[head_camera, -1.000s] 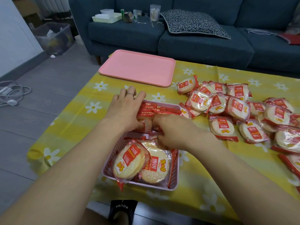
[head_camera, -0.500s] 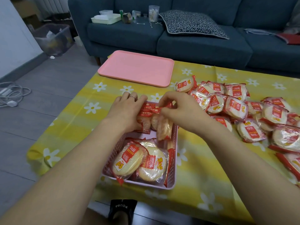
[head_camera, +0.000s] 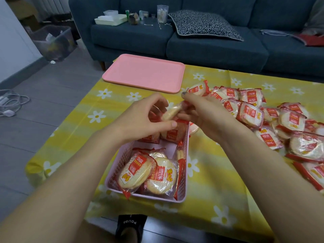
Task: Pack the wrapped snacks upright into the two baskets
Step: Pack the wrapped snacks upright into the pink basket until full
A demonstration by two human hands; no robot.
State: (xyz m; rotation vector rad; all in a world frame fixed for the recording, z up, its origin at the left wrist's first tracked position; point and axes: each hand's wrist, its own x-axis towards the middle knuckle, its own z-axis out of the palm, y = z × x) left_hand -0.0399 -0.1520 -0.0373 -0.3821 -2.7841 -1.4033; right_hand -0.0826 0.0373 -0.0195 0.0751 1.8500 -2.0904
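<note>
A pink mesh basket (head_camera: 185,174) sits on the yellow flowered tablecloth in front of me. Two round wrapped rice crackers (head_camera: 149,172) lean at its near end, and several more stand upright at its far end (head_camera: 172,134). Above the far end, my left hand (head_camera: 140,120) and my right hand (head_camera: 203,113) together hold one wrapped cracker (head_camera: 171,112), tilted on edge. A loose pile of wrapped crackers (head_camera: 263,120) lies on the cloth to the right. Only one basket is in view.
A pink tray (head_camera: 145,72) lies at the table's far left edge. Behind the table stands a dark blue sofa (head_camera: 210,48) with a patterned cushion and small items. A foot in a black sock (head_camera: 130,225) shows below the table's near edge.
Both hands rose from the basket's far end and lifted one wrapped cracker out above it. My left hand left the upright row and joined the right hand on the cracker.
</note>
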